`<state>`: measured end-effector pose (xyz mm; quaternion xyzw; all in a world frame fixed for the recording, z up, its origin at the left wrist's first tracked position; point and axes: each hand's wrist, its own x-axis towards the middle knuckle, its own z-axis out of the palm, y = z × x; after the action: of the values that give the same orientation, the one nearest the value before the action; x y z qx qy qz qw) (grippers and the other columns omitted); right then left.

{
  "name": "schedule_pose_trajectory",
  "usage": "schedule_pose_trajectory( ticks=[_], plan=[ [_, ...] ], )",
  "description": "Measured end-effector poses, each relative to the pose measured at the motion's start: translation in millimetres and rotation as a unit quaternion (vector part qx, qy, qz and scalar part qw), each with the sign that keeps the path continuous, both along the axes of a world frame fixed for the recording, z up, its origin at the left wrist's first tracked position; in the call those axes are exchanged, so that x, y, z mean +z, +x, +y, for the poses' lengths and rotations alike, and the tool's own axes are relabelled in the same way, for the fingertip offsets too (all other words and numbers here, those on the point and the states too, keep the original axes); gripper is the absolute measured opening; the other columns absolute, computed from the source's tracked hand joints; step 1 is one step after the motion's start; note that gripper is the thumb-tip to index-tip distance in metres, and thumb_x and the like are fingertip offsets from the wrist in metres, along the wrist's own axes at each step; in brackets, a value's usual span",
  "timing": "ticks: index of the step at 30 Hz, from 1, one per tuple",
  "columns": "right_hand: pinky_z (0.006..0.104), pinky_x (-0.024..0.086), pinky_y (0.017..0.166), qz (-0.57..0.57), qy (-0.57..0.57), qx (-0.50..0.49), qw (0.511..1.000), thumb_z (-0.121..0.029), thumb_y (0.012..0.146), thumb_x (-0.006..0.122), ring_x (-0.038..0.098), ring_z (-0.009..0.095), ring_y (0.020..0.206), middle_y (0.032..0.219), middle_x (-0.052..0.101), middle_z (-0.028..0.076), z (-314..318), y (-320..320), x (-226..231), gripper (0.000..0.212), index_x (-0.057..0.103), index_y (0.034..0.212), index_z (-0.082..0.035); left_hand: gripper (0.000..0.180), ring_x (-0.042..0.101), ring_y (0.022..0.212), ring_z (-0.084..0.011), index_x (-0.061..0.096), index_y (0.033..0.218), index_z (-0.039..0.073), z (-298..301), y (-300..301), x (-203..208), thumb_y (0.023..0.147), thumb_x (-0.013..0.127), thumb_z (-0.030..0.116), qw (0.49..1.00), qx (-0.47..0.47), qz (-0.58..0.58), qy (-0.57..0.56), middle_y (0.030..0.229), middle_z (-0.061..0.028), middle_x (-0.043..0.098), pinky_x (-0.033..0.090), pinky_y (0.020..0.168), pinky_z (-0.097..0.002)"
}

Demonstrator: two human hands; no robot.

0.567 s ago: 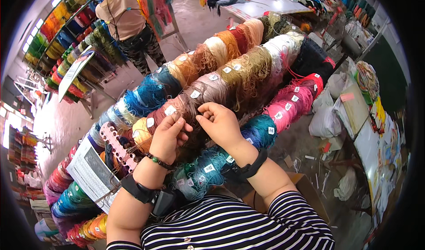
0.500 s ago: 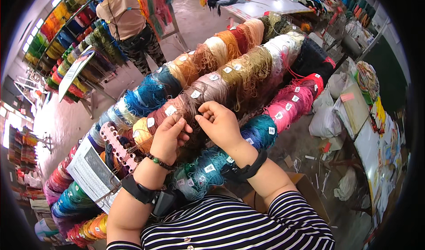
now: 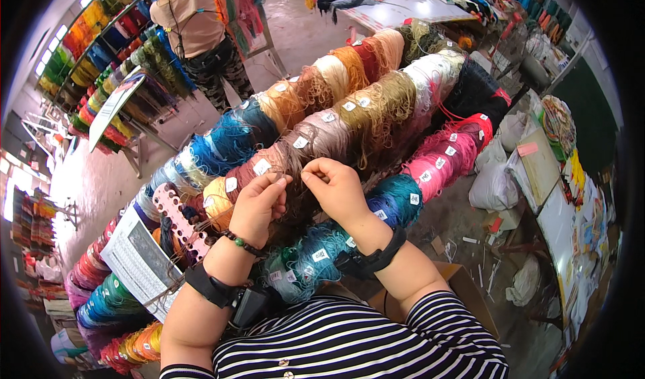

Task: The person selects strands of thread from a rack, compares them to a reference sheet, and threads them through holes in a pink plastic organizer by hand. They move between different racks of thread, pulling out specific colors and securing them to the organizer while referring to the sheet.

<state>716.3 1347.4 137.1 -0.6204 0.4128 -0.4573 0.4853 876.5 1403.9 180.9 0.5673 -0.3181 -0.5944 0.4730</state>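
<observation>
My left hand [image 3: 257, 203] and my right hand [image 3: 336, 185] are raised close together over the middle rack of yarn. On each hand, thumb and forefinger are pinched with the tips facing across a small gap. Whatever lies between the fingers is too fine to make out. Right behind them hang brown and mauve yarn hanks [image 3: 319, 137] bearing small white labels. Below the right wrist run teal yarn hanks [image 3: 319, 248]. A pink card with round holes [image 3: 180, 223], some dark strands beside it, stands left of my left hand. A printed sheet [image 3: 142, 261] lies near my left forearm.
Pink yarn hanks [image 3: 447, 151] continue the nearest row; blue ones [image 3: 232, 137] fill the far row. A person [image 3: 195, 26] stands beyond, by colourful yarn racks. White bags [image 3: 494, 184] and a cluttered table [image 3: 571, 245] are on the right. A cardboard box [image 3: 463, 295] sits below my right arm.
My right fingers have drawn into a clearer pinch, the hand slightly lower. My left fingertips have moved a little to the right, narrowing the gap. The view has shifted slightly.
</observation>
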Motion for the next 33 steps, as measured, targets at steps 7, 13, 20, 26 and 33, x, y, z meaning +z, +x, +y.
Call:
schedule_pose_trajectory(
  ticks=[7, 13, 20, 26, 33],
  plan=[
    [0.0242, 0.044, 0.059, -0.076, 0.05, 0.02, 0.996, -0.008, 0.085, 0.067, 0.056, 0.009, 0.062, 0.072, 0.064, 0.007, -1.3, -6.8, -4.6, 0.009, 0.067, 0.088, 0.0, 0.018, 0.041, 0.057, -0.0028, 0.067, 0.104, 0.006, -2.2, 1.1, -1.8, 0.093, 0.059, 0.018, 1.0, -0.003, 0.003, -0.004, 0.068, 0.0086, 0.049, 0.031, 0.051, -0.018],
    [0.0253, 0.047, 0.064, -0.009, -0.105, 0.1, 0.989, -0.01, 0.087, 0.068, 0.059, 0.01, 0.072, 0.08, 0.065, 0.004, 18.7, -3.7, 11.7, 0.011, 0.068, 0.094, -0.001, 0.017, 0.041, 0.054, -0.0021, 0.069, 0.102, 0.005, -2.2, -4.1, 4.2, 0.094, 0.06, 0.018, 1.0, 0.003, 0.011, 0.012, 0.068, 0.0083, 0.051, 0.031, 0.049, -0.0172],
    [0.0417, 0.04, 0.102, 0.212, -0.38, -0.018, 0.9, -0.017, 0.082, 0.069, 0.055, 0.03, 0.116, 0.123, 0.06, 0.013, -8.5, 4.8, 28.1, 0.044, 0.059, 0.123, -0.004, 0.021, 0.044, 0.059, -0.003, 0.063, 0.092, 0.005, 2.3, 4.6, 15.4, 0.099, 0.053, 0.021, 0.995, -0.002, -0.087, -0.037, 0.075, 0.0045, 0.057, 0.035, 0.052, -0.0185],
    [0.0501, 0.011, 0.117, 0.38, -0.43, 0.065, 0.816, -0.038, 0.085, 0.064, 0.034, 0.025, 0.139, 0.144, 0.045, 0.012, -37.8, 15.4, 1.1, 0.066, 0.045, 0.139, -0.004, 0.019, 0.034, 0.053, -0.0022, 0.061, 0.087, 0.007, 10.7, 13.2, 38.3, 0.098, 0.053, 0.02, 0.998, -0.011, -0.034, -0.056, 0.062, 0.0088, 0.039, 0.026, 0.047, -0.0192],
    [0.0488, 0.01, 0.118, 0.418, -0.422, 0.061, 0.802, -0.04, 0.089, 0.059, 0.033, 0.024, 0.14, 0.146, 0.044, 0.011, -39.2, 10.8, -1.2, 0.064, 0.043, 0.141, -0.005, 0.013, 0.032, 0.048, -0.0027, 0.057, 0.103, 0.006, 80.6, 137.9, 123.7, 0.099, 0.049, 0.015, 0.962, 0.111, 0.054, -0.245, 0.064, 0.0072, 0.04, 0.025, 0.041, -0.0188]
  ],
)
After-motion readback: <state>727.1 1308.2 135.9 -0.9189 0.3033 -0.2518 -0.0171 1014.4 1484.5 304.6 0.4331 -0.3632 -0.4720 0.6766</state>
